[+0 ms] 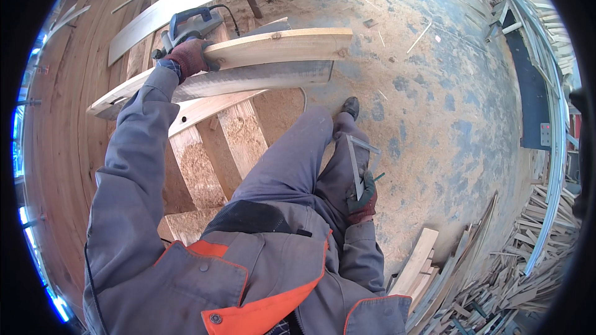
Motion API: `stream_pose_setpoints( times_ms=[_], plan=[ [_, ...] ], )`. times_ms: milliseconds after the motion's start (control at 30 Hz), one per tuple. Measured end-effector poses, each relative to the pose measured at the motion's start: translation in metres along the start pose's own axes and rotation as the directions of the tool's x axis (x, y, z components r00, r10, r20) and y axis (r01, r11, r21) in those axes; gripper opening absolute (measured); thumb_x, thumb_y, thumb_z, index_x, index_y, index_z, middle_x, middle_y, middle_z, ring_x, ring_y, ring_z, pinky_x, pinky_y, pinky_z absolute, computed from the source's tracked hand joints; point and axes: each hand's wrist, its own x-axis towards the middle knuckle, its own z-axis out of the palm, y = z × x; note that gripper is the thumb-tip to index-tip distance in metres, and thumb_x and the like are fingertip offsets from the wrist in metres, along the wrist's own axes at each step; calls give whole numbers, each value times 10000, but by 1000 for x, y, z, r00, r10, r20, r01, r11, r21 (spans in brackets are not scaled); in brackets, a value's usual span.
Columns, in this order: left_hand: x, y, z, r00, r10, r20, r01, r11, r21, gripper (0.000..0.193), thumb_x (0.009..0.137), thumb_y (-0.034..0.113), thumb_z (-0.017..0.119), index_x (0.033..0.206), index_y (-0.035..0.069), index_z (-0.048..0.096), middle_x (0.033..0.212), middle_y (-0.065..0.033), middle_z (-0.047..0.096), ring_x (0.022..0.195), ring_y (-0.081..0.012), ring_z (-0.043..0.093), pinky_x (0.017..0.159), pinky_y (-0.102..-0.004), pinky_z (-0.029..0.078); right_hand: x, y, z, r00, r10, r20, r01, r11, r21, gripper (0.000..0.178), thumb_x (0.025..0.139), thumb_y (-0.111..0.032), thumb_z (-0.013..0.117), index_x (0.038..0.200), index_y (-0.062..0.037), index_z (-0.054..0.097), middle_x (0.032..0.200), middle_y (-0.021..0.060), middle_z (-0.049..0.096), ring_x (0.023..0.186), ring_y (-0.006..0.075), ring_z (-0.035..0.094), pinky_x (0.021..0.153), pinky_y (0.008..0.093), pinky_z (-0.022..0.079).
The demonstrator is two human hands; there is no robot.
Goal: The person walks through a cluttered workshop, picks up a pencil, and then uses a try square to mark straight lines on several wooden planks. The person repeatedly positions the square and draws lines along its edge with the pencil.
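Note:
My left hand (191,59), in a dark red and grey work glove, is closed on a long wooden board (279,46) at the upper left. The board is tilted on edge, with a grey, smooth-faced board (267,77) alongside it. Down by my right thigh, my gloved right hand (362,197) is closed round a metal carpenter's square (355,160). A thin green stick (379,177), perhaps a pencil, pokes out from the same hand. Just beyond my left hand lies a corded power tool (190,23) with a blue handle.
A pale curved plank (205,3) lies past the power tool. Stacked timber (81,87) fills the left side. Below the boards are sawdust-covered slats (239,133). Scrap wood (528,260) is heaped at the lower right. A dark blue panel (528,93) stands at the right.

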Motion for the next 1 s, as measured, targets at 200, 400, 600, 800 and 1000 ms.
stream_pose_setpoints(
  times_ms=[200, 400, 600, 800, 1000],
  plan=[
    [6, -6, 1, 1000, -29, 12, 28, 998, 52, 593, 679, 433, 911, 1143, 97, 759, 1062, -174, 747, 1001, -357, 700, 905, -437, 550, 1, 0, 4, 998, -4, -62, 2, 1000, -30, 305, 1033, -347, 616, 967, -56, 679, 544, 41, 568, 366, 161, 483, 353, 300, 381],
    [-24, 27, -9, 979, -177, 104, 174, 984, 39, 577, 736, 442, 880, 1188, 108, 752, 1079, -169, 750, 1004, -344, 708, 908, -412, 557, 3, -3, 5, 994, 46, -96, -50, 998, -45, 313, 1021, -365, 628, 985, -58, 678, 571, 40, 577, 365, 171, 490, 346, 309, 383],
    [-48, 40, 1, 980, -196, 24, 191, 973, 132, 574, 752, 491, 868, 1196, 146, 753, 1020, -136, 767, 982, -319, 728, 887, -418, 569, 0, 0, 5, 814, -492, 310, 543, 452, -708, 349, 1056, -344, 587, 1110, -16, 697, 865, 12, 673, 708, 98, 623, 596, 267, 513],
    [-61, 43, 8, 985, -172, -17, 172, 970, 170, 562, 768, 557, 829, 1172, 171, 764, 967, -114, 773, 935, -329, 733, 848, -418, 575, -13, -13, 28, 986, -165, -29, 141, 911, -387, 374, 1084, -321, 547, 1091, 11, 719, 885, 0, 640, 781, 99, 568, 727, 258, 475],
    [-67, 48, 10, 986, -162, -23, 164, 974, 154, 509, 768, 534, 832, 1140, 191, 777, 954, -107, 774, 915, -308, 738, 835, -414, 577, -20, -31, 56, 993, -112, 36, 117, 961, -252, 305, 1072, -284, 578, 1032, -17, 721, 813, -38, 612, 710, 94, 543, 659, 244, 453]
  ],
)
